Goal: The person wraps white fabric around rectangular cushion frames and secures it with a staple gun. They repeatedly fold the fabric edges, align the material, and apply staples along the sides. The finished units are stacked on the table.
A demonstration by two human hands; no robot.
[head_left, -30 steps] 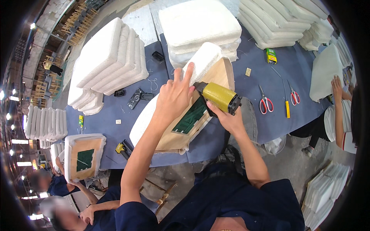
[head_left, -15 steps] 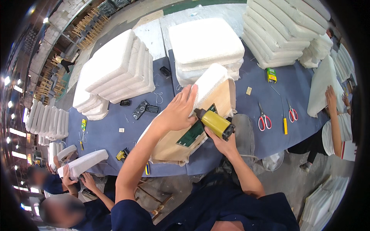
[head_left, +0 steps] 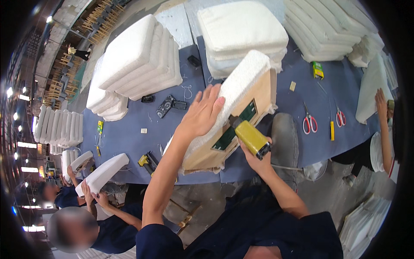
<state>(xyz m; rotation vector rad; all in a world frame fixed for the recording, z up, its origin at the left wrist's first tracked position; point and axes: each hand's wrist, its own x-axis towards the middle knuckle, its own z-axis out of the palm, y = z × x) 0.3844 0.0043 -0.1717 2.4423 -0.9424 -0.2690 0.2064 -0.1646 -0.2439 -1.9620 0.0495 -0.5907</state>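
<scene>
A seat cushion [head_left: 244, 81] with white fabric sides and a plywood base stands tilted on its edge, its base facing right toward me. Dark green panels show through openings in the wood. My left hand [head_left: 201, 114] lies against the white padded side, fingers stretched out. In my right hand [head_left: 258, 160] is a yellow staple gun [head_left: 252, 137], gripped from below. Its dark nose is at the plywood beside the openings; whether it touches cannot be told. The fingers round its handle are partly hidden.
White cushions are stacked at the back left [head_left: 129, 56], back middle [head_left: 241, 21] and back right [head_left: 327, 30]. Red-handled scissors [head_left: 309, 124], a yellow-handled screwdriver [head_left: 332, 129] and a green-yellow box [head_left: 317, 70] lie right on the blue table [head_left: 125, 138]. Co-workers handle cushions at both sides.
The cushion stands more upright, showing more of its white side. My left hand has shifted from near the base's edge onto that side. The staple gun stays close to the base. The view has shifted.
</scene>
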